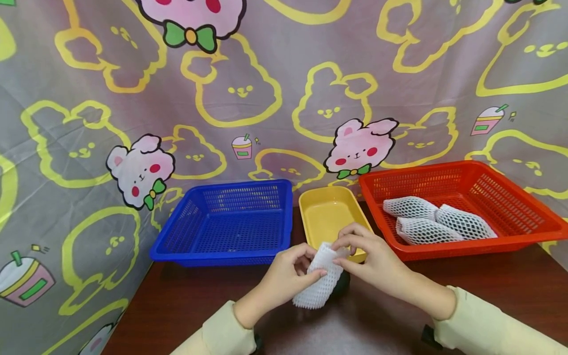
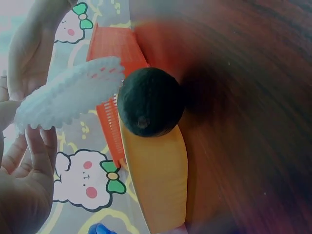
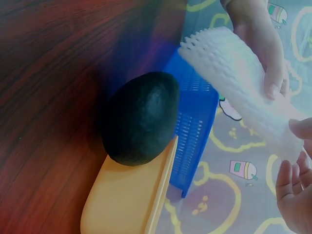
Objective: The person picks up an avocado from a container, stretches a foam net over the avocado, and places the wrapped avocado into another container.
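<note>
A white foam net sleeve (image 1: 320, 283) is held up between both hands, slanting, in the head view. My left hand (image 1: 284, 273) grips its side, thumb across the front and fingers behind. At the upper end, my right hand (image 1: 372, 254) pinches the sleeve with thumb and fingers. Behind it, a dark green avocado (image 1: 341, 286) is mostly hidden in the head view. Both wrist views show the avocado (image 3: 144, 119) whole, on the dark table, apart from the hands and outside the sleeve. It sits close to the near end of the yellow tray (image 1: 330, 209).
A blue basket (image 1: 222, 256) stands at the left, with nothing seen inside. At the right, a red basket (image 1: 532, 229) holds three white foam nets (image 1: 466, 222) whose contents I cannot tell. A patterned curtain (image 1: 275, 74) hangs behind the brown table (image 1: 177, 305).
</note>
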A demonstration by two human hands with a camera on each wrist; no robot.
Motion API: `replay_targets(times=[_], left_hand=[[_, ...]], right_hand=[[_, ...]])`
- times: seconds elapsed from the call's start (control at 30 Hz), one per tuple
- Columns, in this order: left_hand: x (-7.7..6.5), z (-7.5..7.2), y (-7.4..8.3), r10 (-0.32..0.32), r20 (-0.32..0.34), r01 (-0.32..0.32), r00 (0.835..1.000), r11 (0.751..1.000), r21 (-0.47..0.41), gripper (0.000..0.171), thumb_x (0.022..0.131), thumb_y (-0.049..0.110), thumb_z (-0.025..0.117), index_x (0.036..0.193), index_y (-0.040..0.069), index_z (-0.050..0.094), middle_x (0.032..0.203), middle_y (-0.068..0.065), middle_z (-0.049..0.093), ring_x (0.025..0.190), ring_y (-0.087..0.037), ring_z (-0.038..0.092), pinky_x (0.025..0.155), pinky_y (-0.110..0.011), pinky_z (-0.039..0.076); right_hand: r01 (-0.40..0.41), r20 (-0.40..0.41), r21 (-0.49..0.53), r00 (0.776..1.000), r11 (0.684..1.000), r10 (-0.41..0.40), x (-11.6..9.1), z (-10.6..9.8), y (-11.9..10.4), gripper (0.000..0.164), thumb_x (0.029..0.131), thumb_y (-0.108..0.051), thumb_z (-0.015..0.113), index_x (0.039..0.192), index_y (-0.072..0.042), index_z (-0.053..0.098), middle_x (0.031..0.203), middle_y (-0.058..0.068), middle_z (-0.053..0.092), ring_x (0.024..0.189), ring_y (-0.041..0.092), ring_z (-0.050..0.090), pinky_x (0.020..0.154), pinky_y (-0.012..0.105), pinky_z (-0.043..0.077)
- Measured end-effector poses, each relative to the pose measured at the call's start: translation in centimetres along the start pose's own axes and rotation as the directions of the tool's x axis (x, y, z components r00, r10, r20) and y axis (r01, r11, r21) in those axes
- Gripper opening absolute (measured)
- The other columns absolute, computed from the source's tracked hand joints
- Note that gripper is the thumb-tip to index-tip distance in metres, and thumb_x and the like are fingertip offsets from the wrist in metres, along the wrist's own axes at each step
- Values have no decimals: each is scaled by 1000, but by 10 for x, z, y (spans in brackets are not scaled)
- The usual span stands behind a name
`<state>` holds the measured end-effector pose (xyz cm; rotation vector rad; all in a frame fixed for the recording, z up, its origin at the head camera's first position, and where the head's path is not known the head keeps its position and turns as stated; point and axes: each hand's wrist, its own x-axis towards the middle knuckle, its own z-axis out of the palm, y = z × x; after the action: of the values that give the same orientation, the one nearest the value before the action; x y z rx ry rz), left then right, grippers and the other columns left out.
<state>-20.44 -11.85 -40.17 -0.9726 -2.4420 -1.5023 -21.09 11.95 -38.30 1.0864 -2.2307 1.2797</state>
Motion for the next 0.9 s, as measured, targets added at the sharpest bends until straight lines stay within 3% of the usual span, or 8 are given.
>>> replay_targets(times=[0.13,0.23,0.37,0.5,0.6,0.7,0.8,0.9], left_hand=[[1,2,3,-12,19,13,1000,999,-32,23,90,11,81,108,6,66,91,-4,68,73,-3,61,64,-24,56],[2,2,5,-4,39,8,999,996,-94,32,91,10,79,120,6,64,101,-8,68,79,-5,65,67,-27,59],[2,1,5,52,55,-42,997,986,-163,36,102,7,64,137,4,59,121,-13,66,85,-8,66,70,-31,59],[3,1,3,92,56,-79,994,975,-206,28,108,7,50,133,4,63,134,-13,64,85,-10,65,71,-35,59],[3,2,2,118,43,-105,992,966,-237,18,106,4,54,121,3,64,130,-16,65,82,-20,68,71,-36,60],[3,2,2,142,18,-133,990,959,-250,9,102,-1,59,111,1,62,111,-19,70,78,-28,68,71,-36,60],[2,1,3,136,13,-128,991,954,-270,8,100,-5,61,107,-2,63,97,-19,69,77,-22,68,70,-39,60],[1,0,4,124,24,-113,992,954,-279,8,99,-5,62,106,-4,64,94,-18,68,77,-11,65,68,-37,60]], right_hand=[[42,-7,-7,999,999,-42,0,0,-1,34,78,5,85,100,-18,74,101,-5,62,87,12,58,68,26,56],[40,2,26,999,999,-40,1,-1,0,34,79,7,84,99,-19,74,99,-5,65,88,12,59,71,24,56],[2,28,91,1000,996,-4,2,-3,1,30,82,6,82,99,-18,74,99,-5,69,89,12,63,76,26,57],[-66,74,147,996,987,55,2,-3,2,23,86,0,81,99,-18,75,101,-6,72,92,13,66,80,28,58],[-102,121,188,989,977,80,1,-3,2,21,88,-2,79,100,-18,75,102,-6,72,93,14,67,83,30,58],[-116,163,238,984,964,78,0,-3,3,21,89,-1,78,102,-17,74,102,-4,71,92,16,67,84,32,58],[-112,178,276,982,955,64,-1,-4,4,23,89,2,76,104,-16,73,102,-2,70,92,16,67,84,33,58],[-75,167,298,986,952,25,-2,-4,6,26,88,7,73,104,-14,72,101,0,69,92,16,65,82,33,59]])
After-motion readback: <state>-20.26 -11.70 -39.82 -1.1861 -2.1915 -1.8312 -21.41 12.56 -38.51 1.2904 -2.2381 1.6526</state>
